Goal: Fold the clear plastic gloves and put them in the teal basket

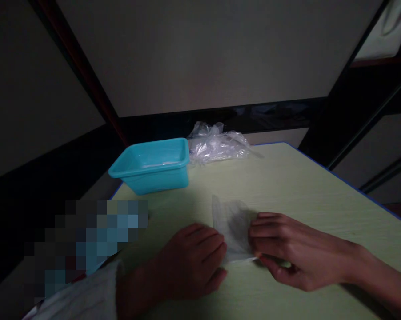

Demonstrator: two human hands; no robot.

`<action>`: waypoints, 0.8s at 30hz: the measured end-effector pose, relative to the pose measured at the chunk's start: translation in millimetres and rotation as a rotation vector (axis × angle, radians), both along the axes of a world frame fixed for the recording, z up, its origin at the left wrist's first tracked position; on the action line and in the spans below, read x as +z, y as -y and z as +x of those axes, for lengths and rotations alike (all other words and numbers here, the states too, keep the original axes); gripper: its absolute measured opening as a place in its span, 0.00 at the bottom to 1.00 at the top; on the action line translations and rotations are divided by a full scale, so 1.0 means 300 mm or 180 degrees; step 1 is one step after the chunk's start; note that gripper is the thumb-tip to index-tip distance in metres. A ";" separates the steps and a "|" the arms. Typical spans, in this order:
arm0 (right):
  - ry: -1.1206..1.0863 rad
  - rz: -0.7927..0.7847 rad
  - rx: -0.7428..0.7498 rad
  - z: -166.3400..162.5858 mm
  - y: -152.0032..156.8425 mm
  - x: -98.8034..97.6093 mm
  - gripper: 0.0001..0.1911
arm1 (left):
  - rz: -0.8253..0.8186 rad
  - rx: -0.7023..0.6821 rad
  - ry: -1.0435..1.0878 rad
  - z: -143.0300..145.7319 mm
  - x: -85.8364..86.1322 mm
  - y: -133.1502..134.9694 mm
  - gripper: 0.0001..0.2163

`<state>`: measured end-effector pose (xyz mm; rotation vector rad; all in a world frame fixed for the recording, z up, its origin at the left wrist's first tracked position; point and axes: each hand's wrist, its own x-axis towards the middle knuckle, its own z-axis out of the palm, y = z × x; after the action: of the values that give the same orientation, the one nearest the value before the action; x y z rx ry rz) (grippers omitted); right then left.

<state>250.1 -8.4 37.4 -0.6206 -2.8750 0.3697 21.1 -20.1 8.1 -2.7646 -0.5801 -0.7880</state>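
A thin, whitish, see-through sheet [233, 222] lies on the table between my hands; whether it is a single layer or a small bag I cannot tell. My left hand [197, 262] is curled at its left edge, knuckles up, with the fingertips partly hidden. On the other side, my right hand [287, 253] has bent fingers over the right edge, its thumb and fingers closing at the lower right corner. The sheet's upper left corner stands slightly raised.
A turquoise plastic basin [160, 175] stands at the table's far left. Beside it lies a crumpled clear plastic bag [217, 144] along the back edge. The pale table [287, 186] has a blue rim. Dark-framed panels [214, 58] rise behind it. A pixelated patch covers the lower left.
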 end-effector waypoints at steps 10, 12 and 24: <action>0.0052 0.0998 0.0170 -0.009 0.011 -0.033 0.07 | -0.0074 -0.0046 -0.0261 -0.003 -0.013 -0.004 0.15; 0.0153 0.1118 0.0208 -0.016 0.014 -0.043 0.07 | -0.0179 -0.0010 -0.0351 -0.006 -0.017 0.000 0.14; 0.0115 0.0554 -0.0151 -0.011 0.002 -0.033 0.11 | -0.1146 0.0167 0.0987 0.004 -0.034 0.013 0.07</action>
<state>246.7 -8.9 27.7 -0.6687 -2.8795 0.1005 22.3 -23.9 -2.0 -2.9442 -0.9306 -1.2195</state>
